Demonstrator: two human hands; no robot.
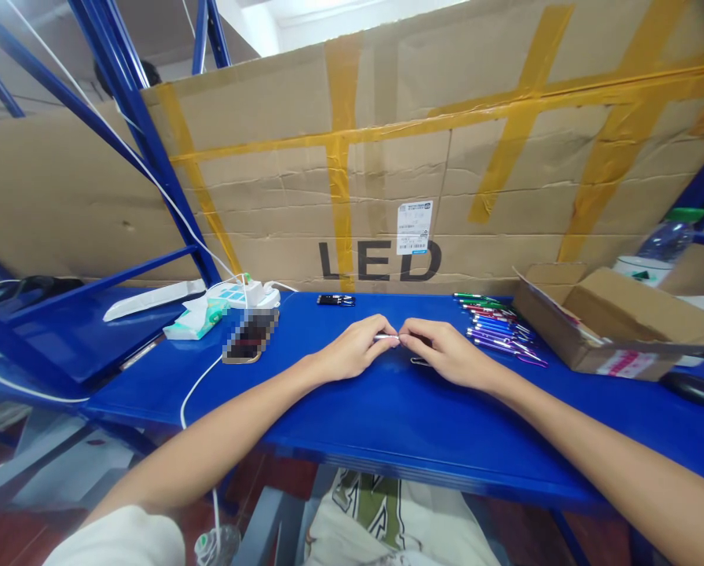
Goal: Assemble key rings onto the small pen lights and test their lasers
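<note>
Head view: two bare arms point(258, 409) are stretching over the blue tabletop point(340, 424), and the hands are almost touching near the middle.
Left hand point(352, 350): it is bending inward a little, with its thumb and fingers closing narrowly on a thin stick point(384, 337).
Right hand point(440, 350): it is curling toward the other hand, its fingers making a small hoop and pinching the right end of the same stick.
Thin stick: it is lying about level between the two hands, looking pale, silvery and shiny, a bit like a pen part.
Colored pens point(499, 326): they are sitting in a row of green, red, blue and purple to the right of the hands, just beside an open cardboard box point(570, 338).
Hard to see: the fingers are covering much of the stick, so I cannot tell just what it is. A small shiny piece point(419, 362) is peeking out from under the right hand, and the hand is hiding the rest. Blurry squares are covering the phone point(251, 336) on the left.
</note>
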